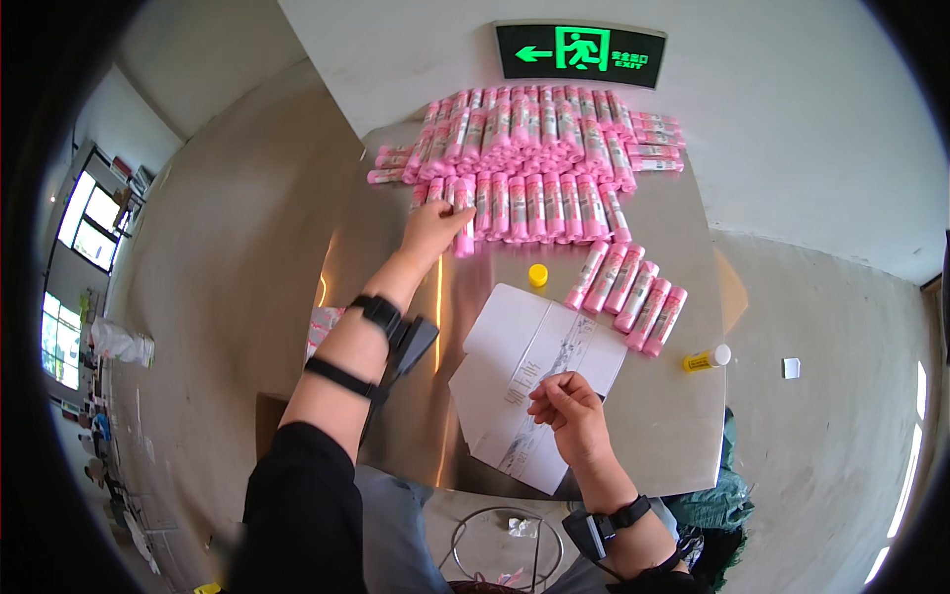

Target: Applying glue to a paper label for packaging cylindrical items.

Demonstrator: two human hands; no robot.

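At the near left end of the front row of pink rolls (534,208), my left hand (432,230) is closed around one pink roll (464,238) with a pale printed label. These look like rolled plastic bags. My right hand (576,416) hangs over a flat white cardboard carton (510,332), fingers curled in and nothing visible between them. The carton lies folded flat with a printed strip along it. To its upper right, several separate pink rolls (623,282) lie side by side in a slanted row.
A larger stack of pink rolls (534,119) is at the back of the metal table (673,436), against the wall. A yellow cap (537,274) sits above the carton. A yellow bottle with a white lid (705,358) lies near the right edge. Below is a round stool (505,515).
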